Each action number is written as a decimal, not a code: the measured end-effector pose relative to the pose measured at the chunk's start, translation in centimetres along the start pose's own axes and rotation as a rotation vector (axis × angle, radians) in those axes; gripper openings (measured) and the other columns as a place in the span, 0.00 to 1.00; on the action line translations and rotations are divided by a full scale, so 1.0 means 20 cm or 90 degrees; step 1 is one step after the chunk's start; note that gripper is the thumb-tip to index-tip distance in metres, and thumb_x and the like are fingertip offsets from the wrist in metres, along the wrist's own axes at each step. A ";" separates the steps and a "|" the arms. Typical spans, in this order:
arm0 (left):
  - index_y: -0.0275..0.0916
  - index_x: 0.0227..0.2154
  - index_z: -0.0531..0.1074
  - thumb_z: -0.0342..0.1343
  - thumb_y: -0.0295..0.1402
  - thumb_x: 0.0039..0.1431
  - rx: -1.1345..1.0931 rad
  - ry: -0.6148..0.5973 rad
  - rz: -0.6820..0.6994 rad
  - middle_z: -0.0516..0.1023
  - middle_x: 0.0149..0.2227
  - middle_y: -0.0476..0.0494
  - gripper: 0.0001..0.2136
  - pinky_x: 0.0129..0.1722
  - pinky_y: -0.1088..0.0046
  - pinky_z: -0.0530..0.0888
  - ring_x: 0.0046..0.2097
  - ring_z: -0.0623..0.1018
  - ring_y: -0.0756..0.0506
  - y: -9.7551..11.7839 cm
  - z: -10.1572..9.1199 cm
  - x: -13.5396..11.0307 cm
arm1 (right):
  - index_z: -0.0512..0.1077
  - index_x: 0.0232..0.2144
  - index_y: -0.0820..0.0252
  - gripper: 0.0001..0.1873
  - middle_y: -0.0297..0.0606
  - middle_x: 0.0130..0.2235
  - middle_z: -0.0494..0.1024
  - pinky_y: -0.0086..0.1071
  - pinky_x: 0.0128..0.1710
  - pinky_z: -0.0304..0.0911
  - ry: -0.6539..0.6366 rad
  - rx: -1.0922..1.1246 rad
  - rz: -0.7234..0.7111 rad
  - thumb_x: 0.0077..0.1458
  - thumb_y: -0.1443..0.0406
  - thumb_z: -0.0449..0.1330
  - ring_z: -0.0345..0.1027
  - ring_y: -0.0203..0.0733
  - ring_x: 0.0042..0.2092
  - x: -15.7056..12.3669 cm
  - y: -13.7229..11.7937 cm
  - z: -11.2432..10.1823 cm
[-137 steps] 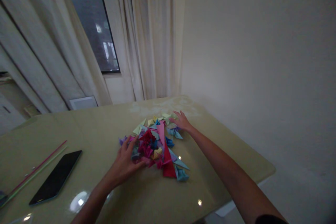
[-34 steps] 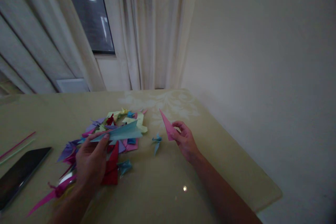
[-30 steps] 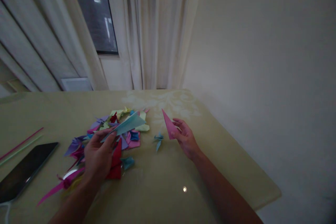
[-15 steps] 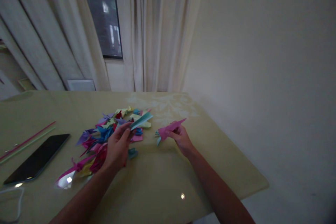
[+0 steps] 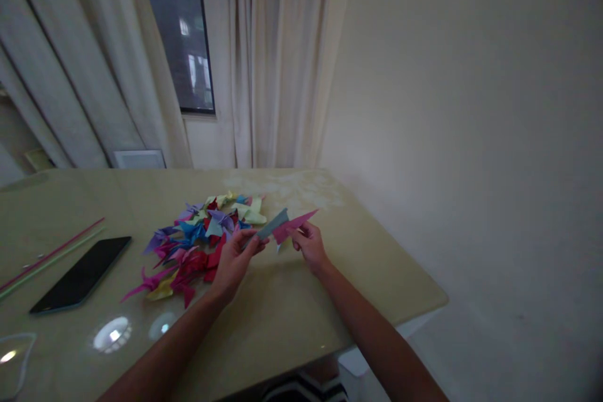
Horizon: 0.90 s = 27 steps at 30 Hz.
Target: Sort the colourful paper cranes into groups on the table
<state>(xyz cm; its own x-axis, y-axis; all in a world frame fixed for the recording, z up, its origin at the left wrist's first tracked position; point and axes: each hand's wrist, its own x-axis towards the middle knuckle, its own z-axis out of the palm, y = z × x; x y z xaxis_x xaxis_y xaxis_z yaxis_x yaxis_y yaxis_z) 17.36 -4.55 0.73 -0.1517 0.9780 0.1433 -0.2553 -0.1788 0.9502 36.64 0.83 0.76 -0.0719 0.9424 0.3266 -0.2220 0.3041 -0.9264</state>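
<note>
My left hand (image 5: pixel 238 259) pinches a light blue folded paper piece (image 5: pixel 274 223), held slanting up to the right. Close beside it, my right hand (image 5: pixel 308 245) grips a pink folded paper piece (image 5: pixel 296 223) with a pointed end. The two papers overlap in view; whether they touch I cannot tell. Behind and left of my left hand lies a pile of colourful origami pieces (image 5: pixel 188 264), some shaped like cranes, in red, blue, purple, pink, yellow and pale green. A small pale bit shows below the pink paper on the table.
A black phone (image 5: pixel 82 273) lies on the glossy table (image 5: pixel 301 320) at left. Behind it are a pink stick (image 5: pixel 61 248) and a green stick (image 5: pixel 59 257). A clear-edged object (image 5: pixel 26 358) is at the near left. Curtains (image 5: pixel 282 75) and a wall border the table.
My two hands have come together, bringing the blue and pink papers side by side. The view has tilted down slightly, showing the table's near edge.
</note>
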 end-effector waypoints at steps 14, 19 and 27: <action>0.40 0.53 0.79 0.70 0.48 0.56 -0.100 -0.151 0.007 0.83 0.55 0.37 0.25 0.55 0.62 0.80 0.52 0.83 0.40 -0.07 0.04 -0.02 | 0.52 0.76 0.55 0.33 0.51 0.66 0.71 0.49 0.64 0.68 -0.132 -0.632 -0.583 0.72 0.69 0.49 0.65 0.52 0.67 -0.12 0.03 0.05; 0.40 0.52 0.80 0.70 0.47 0.57 -0.128 -0.163 -0.015 0.85 0.50 0.38 0.24 0.54 0.65 0.79 0.48 0.84 0.43 -0.06 0.03 -0.02 | 0.49 0.76 0.57 0.34 0.51 0.67 0.70 0.51 0.63 0.66 -0.081 -0.677 -0.613 0.72 0.69 0.49 0.64 0.54 0.67 -0.12 0.02 0.04; 0.40 0.45 0.81 0.75 0.41 0.51 -0.056 -0.157 0.008 0.86 0.47 0.42 0.19 0.53 0.67 0.78 0.49 0.83 0.43 -0.04 0.02 -0.02 | 0.48 0.76 0.60 0.34 0.53 0.67 0.69 0.51 0.64 0.64 -0.084 -0.690 -0.618 0.72 0.67 0.48 0.60 0.55 0.69 -0.12 0.02 0.04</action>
<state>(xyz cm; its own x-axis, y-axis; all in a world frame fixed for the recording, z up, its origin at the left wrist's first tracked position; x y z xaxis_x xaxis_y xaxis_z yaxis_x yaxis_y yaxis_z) 18.09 -4.73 -0.01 0.0792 0.9704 0.2282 -0.3389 -0.1891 0.9216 36.03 -1.45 -0.25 -0.4236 0.3091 0.8515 0.5870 0.8096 -0.0018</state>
